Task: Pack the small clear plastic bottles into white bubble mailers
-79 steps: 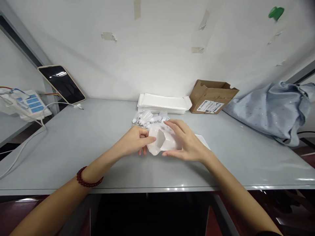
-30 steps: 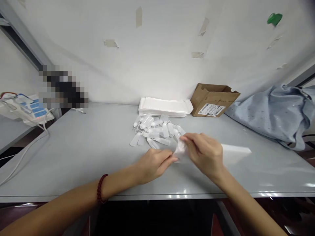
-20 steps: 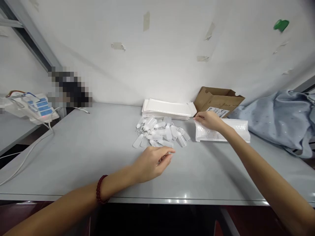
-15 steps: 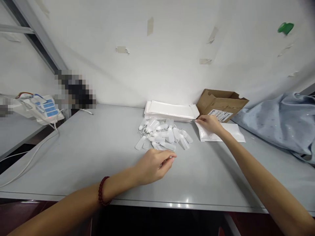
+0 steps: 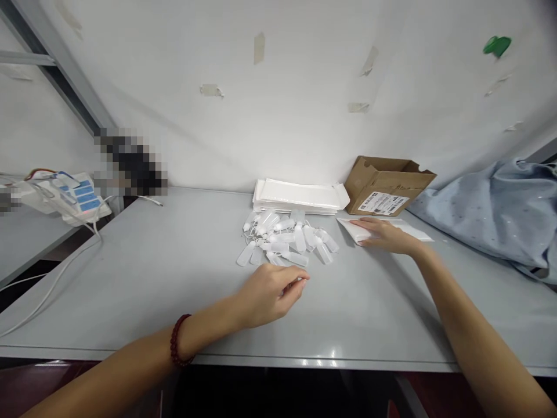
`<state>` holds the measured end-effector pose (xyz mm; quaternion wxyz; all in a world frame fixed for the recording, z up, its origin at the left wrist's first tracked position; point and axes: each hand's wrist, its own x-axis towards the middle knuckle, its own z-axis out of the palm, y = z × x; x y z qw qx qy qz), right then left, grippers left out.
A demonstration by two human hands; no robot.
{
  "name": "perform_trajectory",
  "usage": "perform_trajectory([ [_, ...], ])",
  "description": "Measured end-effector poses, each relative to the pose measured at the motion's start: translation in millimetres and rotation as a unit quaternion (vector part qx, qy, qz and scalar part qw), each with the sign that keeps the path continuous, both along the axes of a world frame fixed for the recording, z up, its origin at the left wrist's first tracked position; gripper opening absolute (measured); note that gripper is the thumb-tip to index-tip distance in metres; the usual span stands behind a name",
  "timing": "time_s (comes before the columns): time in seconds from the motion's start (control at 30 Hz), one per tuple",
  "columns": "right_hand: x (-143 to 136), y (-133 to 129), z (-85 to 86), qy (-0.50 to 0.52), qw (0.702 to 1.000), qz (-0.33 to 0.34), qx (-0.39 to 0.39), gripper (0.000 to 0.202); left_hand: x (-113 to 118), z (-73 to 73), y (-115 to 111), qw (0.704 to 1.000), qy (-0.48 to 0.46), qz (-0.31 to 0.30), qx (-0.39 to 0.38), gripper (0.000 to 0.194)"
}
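Observation:
My right hand [image 5: 385, 235] grips a white padded envelope [image 5: 411, 226] lying beside the cardboard box, thumb and fingers on its near left part. The envelope's left end is lifted slightly off the table, and the hand covers some of it. Over the table's middle, my left hand [image 5: 272, 295] has its fingers curled towards the thumb, with nothing seen between them. A red bead bracelet [image 5: 176, 341] circles that wrist. Just beyond the left hand lies a loose pile of small translucent white plastic tags [image 5: 282, 238], some with loops. Behind them is a stack of white padded envelopes [image 5: 300, 194].
An open cardboard box [image 5: 387, 186] with a label stands against the white wall. Light blue fabric [image 5: 487, 215] is heaped at the right. A power strip [image 5: 82, 200] and white cables [image 5: 56, 284] are on the left. The grey table's [image 5: 143, 278] front edge runs below my hands.
My right hand has shifted from the envelope's upper left corner towards its near side and now wraps it, and the envelope's left end has tilted. The left hand stays nearly still.

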<state>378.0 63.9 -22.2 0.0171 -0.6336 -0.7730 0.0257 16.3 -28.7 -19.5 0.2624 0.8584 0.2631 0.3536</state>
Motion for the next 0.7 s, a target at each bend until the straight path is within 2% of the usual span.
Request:
perform_trajectory([
  [0.07,-13.2,0.5,-0.2,-0.001,0.999,-0.006,-0.033,0.056,-0.1,-0.5,0.4,1.000,-0.001,0.005,-0.009,0.020],
  [0.13,-27.4,-0.1,-3.2,0.001,0.999,-0.012,-0.034,0.054,-0.3,-0.5,0.8,1.000,-0.001,0.006,-0.012,0.020],
  [0.3,-67.1,-2.5,-20.5,0.006,0.999,0.004,0.044,0.049,-0.8,0.1,0.9,1.000,0.001,0.006,-0.003,0.021],
  [0.4,-80.7,0.3,-24.3,0.009,0.997,0.000,0.080,0.047,-1.4,-0.1,0.7,1.000,-0.001,0.004,0.005,0.021],
  [0.5,-72.8,0.6,-15.0,0.061,0.996,0.013,0.058,0.054,-2.7,0.2,0.8,1.000,0.000,0.006,0.012,0.021],
  [0.6,-54.3,-5.1,3.8,0.142,0.988,0.042,0.034,0.066,-4.0,1.1,1.7,0.999,-0.001,0.022,0.031,0.021],
  [0.63,-50.2,-7.0,10.6,0.171,0.983,0.037,0.045,0.061,-4.3,1.2,2.1,0.999,0.000,0.027,0.041,0.021],
  [0.7,-49.8,-7.2,22.9,0.203,0.971,0.004,0.130,0.046,-4.6,1.1,3.0,0.998,-0.001,0.029,0.057,0.021],
])
